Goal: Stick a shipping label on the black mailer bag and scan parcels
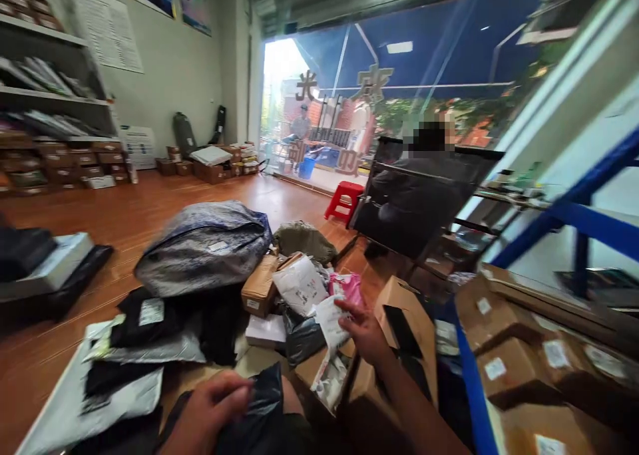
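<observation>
My left hand [212,405] is low in the view, fingers curled and pinching the edge of a black plastic mailing bag [262,412] that lies in front of me, close to my body. My right hand [364,332] is extended forward, fingers loosely spread, fingertips touching a small white parcel [330,322] with printed labels. That parcel rests at the top of an open cardboard box [324,382], which holds more white packets.

Just beyond the white parcel lie a pink packet [347,287], a larger white bag [299,283] and a brown carton [259,285]. A big grey sack [204,245] sits behind them on the wooden floor [124,215]. To my right, labelled cartons [509,368] stand on a blue-framed rack [472,382]. A red stool [344,199] stands near the doorway.
</observation>
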{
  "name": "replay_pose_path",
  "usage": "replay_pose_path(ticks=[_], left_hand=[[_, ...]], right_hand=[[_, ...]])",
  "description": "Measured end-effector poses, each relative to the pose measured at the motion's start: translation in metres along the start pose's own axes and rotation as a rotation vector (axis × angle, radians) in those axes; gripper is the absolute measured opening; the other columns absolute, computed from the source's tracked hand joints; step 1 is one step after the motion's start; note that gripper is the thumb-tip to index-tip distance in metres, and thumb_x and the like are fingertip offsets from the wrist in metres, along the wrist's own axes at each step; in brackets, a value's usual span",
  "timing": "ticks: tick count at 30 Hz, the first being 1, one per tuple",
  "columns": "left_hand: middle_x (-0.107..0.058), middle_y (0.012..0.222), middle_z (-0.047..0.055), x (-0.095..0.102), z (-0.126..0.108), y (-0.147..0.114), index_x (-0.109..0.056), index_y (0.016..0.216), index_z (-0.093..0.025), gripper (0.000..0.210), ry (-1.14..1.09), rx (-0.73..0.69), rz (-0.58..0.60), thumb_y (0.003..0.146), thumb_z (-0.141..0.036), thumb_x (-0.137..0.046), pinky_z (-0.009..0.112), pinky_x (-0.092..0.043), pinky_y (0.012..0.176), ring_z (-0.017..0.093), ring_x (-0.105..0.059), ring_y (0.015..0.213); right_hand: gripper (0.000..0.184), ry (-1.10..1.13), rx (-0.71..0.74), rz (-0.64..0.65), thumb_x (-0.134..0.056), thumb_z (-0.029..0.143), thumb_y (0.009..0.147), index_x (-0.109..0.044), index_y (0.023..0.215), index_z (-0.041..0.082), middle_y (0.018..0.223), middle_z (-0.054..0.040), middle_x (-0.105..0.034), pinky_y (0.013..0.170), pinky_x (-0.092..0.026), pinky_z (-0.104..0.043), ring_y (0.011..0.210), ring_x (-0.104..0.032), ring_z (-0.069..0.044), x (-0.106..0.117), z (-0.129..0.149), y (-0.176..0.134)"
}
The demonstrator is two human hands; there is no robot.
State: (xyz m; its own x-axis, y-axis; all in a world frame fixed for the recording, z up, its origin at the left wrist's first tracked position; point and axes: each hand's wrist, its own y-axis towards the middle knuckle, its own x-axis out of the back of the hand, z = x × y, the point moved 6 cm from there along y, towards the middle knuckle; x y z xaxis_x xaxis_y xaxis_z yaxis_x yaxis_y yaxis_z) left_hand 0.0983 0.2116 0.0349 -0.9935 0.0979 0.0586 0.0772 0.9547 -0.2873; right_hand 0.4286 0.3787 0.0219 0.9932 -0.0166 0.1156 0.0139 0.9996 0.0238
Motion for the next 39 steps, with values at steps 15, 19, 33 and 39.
replay_pose_path(ticks=[15, 19, 33, 39], left_hand=[[-0.067, 0.059, 0.004, -0.032, -0.013, -0.015, -0.063, 0.066, -0.013, 0.015, -0.633, 0.282, 0.124, 0.051, -0.015, -0.061, 0.02, -0.044, 0.043, 0.014, -0.062, 0.048], [-0.065, 0.056, 0.005, -0.029, -0.006, -0.018, -0.06, 0.06, -0.013, 0.012, -0.609, 0.296, 0.147, 0.048, -0.014, -0.061, 0.021, -0.043, 0.039, 0.016, -0.062, 0.046], [-0.063, 0.052, 0.003, -0.026, 0.006, -0.02, -0.057, 0.057, -0.014, 0.01, -0.565, 0.279, 0.11, 0.051, -0.017, -0.064, 0.02, -0.039, 0.038, 0.013, -0.058, 0.043], [-0.062, 0.052, 0.001, -0.029, 0.006, -0.019, -0.055, 0.058, -0.015, 0.011, -0.583, 0.283, 0.101, 0.051, -0.018, -0.063, 0.019, -0.038, 0.039, 0.012, -0.058, 0.044]], right_hand=[[0.035, 0.022, 0.248, 0.754, -0.072, 0.031, 0.079, -0.071, 0.114, 0.025, 0.125, -0.0115, -0.066, 0.098, -0.047, -0.045, 0.117, -0.06, -0.029, -0.124, 0.074, -0.112], [0.037, -0.05, 0.288, 0.761, -0.069, 0.021, 0.078, -0.071, 0.114, 0.026, 0.125, -0.0111, -0.066, 0.101, -0.046, -0.046, 0.12, -0.058, -0.029, -0.13, 0.08, -0.115], [0.037, -0.11, 0.31, 0.737, -0.068, 0.018, 0.077, -0.072, 0.113, 0.024, 0.124, -0.0116, -0.067, 0.1, -0.048, -0.046, 0.116, -0.061, -0.028, -0.135, 0.086, -0.121], [0.037, -0.084, 0.322, 0.744, -0.067, 0.017, 0.077, -0.072, 0.113, 0.025, 0.123, -0.0111, -0.068, 0.098, -0.049, -0.045, 0.115, -0.062, -0.028, -0.136, 0.086, -0.121]])
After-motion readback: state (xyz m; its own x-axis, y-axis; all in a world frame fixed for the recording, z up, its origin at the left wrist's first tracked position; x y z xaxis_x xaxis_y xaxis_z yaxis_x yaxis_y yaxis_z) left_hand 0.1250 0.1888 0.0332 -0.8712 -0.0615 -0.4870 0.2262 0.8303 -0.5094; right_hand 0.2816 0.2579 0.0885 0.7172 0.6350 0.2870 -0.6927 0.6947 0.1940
